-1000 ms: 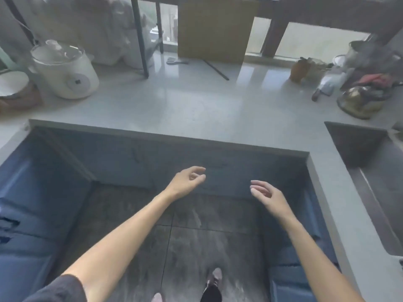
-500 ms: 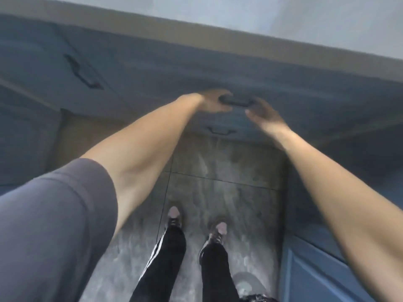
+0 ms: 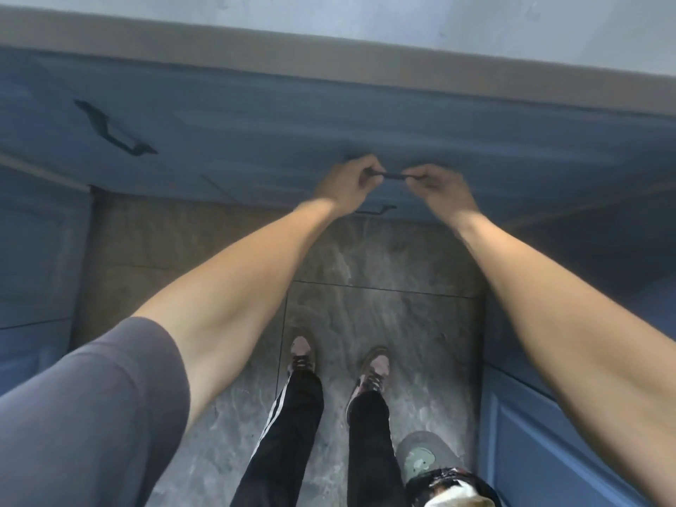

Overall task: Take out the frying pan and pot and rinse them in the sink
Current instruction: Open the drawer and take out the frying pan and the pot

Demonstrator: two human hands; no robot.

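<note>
While cabinet [image 3: 256,133] stays shut, task barely begun. Left hand [image 3: 347,182] fingers curled round left end of handle [image 3: 393,175]; right hand [image 3: 435,184] fingers pinched on right end. Pan, pot not visible, presumably inside. Left: open, lift both out, rinse at sink.

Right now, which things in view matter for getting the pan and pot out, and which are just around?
For the job:
left hand and right hand, both gripping the drawer handle
blue drawer front

Just around:
other handle at left
lower handle
floor
countertop
</note>
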